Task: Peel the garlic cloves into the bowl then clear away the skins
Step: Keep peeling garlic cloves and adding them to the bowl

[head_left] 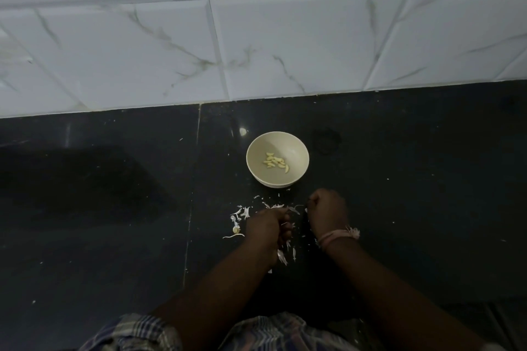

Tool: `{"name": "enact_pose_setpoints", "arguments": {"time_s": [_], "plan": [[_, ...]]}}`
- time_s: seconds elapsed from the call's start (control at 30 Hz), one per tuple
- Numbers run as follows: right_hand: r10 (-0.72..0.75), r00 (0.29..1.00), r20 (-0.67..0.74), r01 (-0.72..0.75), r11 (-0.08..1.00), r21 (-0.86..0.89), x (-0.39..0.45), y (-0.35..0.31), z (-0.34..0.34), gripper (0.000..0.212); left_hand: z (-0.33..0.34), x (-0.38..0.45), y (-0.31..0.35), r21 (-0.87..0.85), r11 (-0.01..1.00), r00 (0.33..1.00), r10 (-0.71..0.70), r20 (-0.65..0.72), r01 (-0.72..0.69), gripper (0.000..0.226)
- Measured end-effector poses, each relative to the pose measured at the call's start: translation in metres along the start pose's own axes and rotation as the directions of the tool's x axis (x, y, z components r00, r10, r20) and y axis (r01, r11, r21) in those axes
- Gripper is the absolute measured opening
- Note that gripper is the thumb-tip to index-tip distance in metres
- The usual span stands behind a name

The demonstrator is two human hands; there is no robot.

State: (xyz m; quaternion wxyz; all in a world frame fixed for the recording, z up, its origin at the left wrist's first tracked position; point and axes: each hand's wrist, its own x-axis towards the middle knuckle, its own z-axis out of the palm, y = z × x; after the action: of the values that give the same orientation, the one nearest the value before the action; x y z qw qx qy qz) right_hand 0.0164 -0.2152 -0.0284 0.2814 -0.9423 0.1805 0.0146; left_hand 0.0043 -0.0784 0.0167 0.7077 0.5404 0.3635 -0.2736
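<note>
Dark polished stone bench [114, 208] against a white marble-look tiled wall [256, 37]; lighting is dim. One cream bowl [258, 151] is set on the bench at 12 o'clock from the hands, just beyond them, not touched. Roughly ten peeled garlic cloves [275, 163] are seen piled in its bottom; the exact count is hard to tell as they overlap.

The left hand [266, 226] is curled, with papery bits showing at its fingers, so it is judged to be gathering or holding skins. The right hand [328, 212] is clenched into a fist at 3 o'clock of the left, a thread band [338, 235] tied at the wrist; whether anything is held inside it cannot be told.

Loose skins [243, 212] are scattered at 9 to 11 o'clock of the left hand, with more between and below the two hands: well over a dozen flakes, too small to count. One root stub [236, 229] lies at 9 o'clock.

Step is judged as skin clearing, peeling mostly done. To be done well: skins are best swept together with a flat palm edge toward one heap before pinching, kept away from the bowl so no flakes drift in; light flakes scatter easily, so slow strokes are advised. Tiny specks farther out need a second pass.
</note>
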Motion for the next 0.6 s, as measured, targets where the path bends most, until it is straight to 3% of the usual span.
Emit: {"name": "enact_pose_setpoints", "arguments": {"time_s": [0.13, 0.27, 0.37, 0.6], "plan": [[0.034, 0.999, 0.039, -0.044, 0.955, 0.292, -0.019, -0.02, -0.012, 0.015, -0.009, -0.001, -0.002, 0.02, 0.996, 0.996, 0.083, 0.035, -0.084, 0.016], [0.104, 0.985, 0.135, -0.168, 0.743, 0.648, -0.052, -0.048, -0.026, 0.012, -0.021, -0.013, 0.007, 0.034, 0.976, 0.967, 0.208, 0.15, -0.215, 0.019], [0.162, 0.972, 0.17, -0.234, 0.619, 0.75, -0.07, -0.061, -0.027, 0.016, -0.033, -0.031, 0.011, 0.107, 0.934, 0.933, 0.322, 0.162, -0.341, 0.015], [0.109, 0.97, 0.215, -0.239, 0.567, 0.788, -0.085, -0.069, -0.035, 0.014, -0.051, -0.052, 0.006, 0.313, 0.768, 0.829, 0.533, 0.17, -0.558, 0.011]]}}
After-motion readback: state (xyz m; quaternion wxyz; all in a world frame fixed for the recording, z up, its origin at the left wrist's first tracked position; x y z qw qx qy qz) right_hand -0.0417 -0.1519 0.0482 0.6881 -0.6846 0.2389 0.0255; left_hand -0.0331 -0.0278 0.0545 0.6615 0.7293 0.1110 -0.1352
